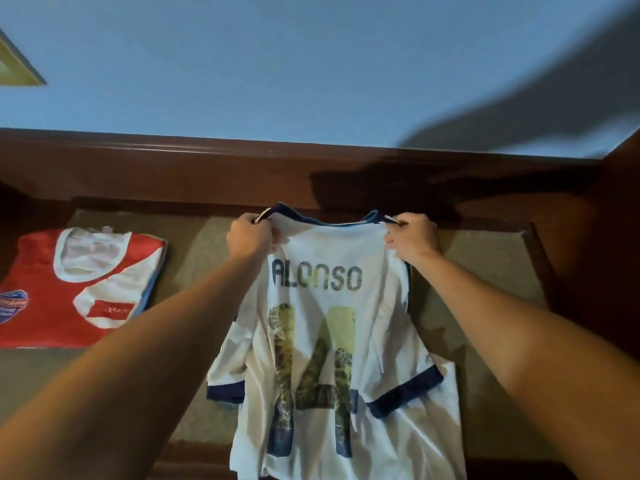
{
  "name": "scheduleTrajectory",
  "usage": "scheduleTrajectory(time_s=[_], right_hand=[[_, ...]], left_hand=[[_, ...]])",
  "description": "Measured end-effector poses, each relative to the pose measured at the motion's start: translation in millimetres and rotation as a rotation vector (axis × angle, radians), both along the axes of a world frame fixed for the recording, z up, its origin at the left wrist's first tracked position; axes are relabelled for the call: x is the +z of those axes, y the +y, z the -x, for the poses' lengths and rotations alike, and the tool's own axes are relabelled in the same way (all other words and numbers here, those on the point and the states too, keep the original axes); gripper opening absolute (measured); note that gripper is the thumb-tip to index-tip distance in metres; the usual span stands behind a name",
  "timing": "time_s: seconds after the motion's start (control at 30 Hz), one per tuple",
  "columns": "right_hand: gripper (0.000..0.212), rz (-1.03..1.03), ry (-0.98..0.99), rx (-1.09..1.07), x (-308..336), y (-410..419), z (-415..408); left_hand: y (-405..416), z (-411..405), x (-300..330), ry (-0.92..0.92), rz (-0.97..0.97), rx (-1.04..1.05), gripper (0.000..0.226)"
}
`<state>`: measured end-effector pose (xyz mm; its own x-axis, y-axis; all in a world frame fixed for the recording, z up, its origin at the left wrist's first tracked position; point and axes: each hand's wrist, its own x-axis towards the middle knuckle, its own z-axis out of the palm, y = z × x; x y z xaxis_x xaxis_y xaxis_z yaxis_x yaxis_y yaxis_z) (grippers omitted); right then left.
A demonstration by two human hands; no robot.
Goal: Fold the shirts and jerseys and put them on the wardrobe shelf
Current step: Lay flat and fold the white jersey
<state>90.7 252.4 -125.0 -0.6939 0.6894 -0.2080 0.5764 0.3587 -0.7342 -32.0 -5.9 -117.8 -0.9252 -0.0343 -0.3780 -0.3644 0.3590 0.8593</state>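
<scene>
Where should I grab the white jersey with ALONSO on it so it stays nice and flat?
Probably at the two shoulder corners beside the blue collar, from above, as the left hand and right hand pinch the white jersey now. Held there, its back hangs spread, the sleeves drooping at the sides.

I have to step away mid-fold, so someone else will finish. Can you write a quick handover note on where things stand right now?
Left hand pinches the left shoulder of the white jersey by the collar; right hand pinches the right shoulder.
The white jersey is spread back-up, name and number showing, sleeves out, not yet folded.
The red and white jersey lies folded flat to the left on the same surface.
Done: one jersey folded.
Left: fold the white one, then put both on the wardrobe shelf, which is not identifiable here.
</scene>
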Motion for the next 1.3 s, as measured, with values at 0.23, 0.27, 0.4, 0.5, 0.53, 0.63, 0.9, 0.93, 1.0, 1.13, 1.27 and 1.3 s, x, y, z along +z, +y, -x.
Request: scheduleTrajectory(time_s=[0.23,0.27,0.4,0.5,0.53,0.63,0.9,0.93,1.0,1.13,1.27,1.3], right_hand=[[0.064,-0.152,-0.152,0.352,-96.6,-21.2,-1.1],[0.067,-0.267,-0.247,0.450,-110.9,-24.1,-7.4],[0.065,-0.518,-0.324,0.518,-144.3,-34.3,-22.0],[0.066,-0.580,-0.318,0.511,-148.3,-32.4,-21.5],[0.066,-0.549,-0.328,0.520,-146.8,-30.9,-20.5],[0.065,-0.339,-0.224,0.478,-135.5,-28.0,-21.7],[0.053,-0.209,-0.496,0.132,-88.9,16.3,-82.1],[0.051,-0.130,-0.511,0.162,-88.8,21.9,-88.9],[0.040,-0.082,-0.477,0.245,-92.4,29.7,-95.1],[0.024,0.020,-0.300,0.260,-91.2,39.3,-94.4],[0.029,0.174,-0.228,0.174,-82.1,53.6,-92.9],[0.031,0.212,-0.221,0.163,-79.7,56.9,-92.9]], left_hand=[[-1.9,3.0,-91.7,0.248,0.480,-0.486,0.068],[-3.7,-1.8,-105.2,0.278,0.582,-0.603,0.073],[-17.3,-13.3,-151.5,0.344,0.874,-0.854,0.078],[-18.4,-13.8,-162.1,0.417,0.944,-0.858,0.079],[-16.8,-14.1,-161.7,0.418,0.956,-0.858,0.079],[-2.4,-21.5,-143.7,0.404,0.994,-0.798,0.076],[116.7,-78.6,-103.5,0.638,0.584,-1.057,0.038],[130.2,-81.7,-105.0,0.634,0.575,-1.085,0.045],[153.4,-83.0,-105.5,0.612,0.611,-1.178,0.063],[184.2,-72.2,-113.0,0.573,0.706,-1.245,0.064],[198.6,-59.0,-118.1,0.561,0.633,-1.120,0.031],[201.0,-55.9,-116.7,0.542,0.603,-1.085,0.028]])
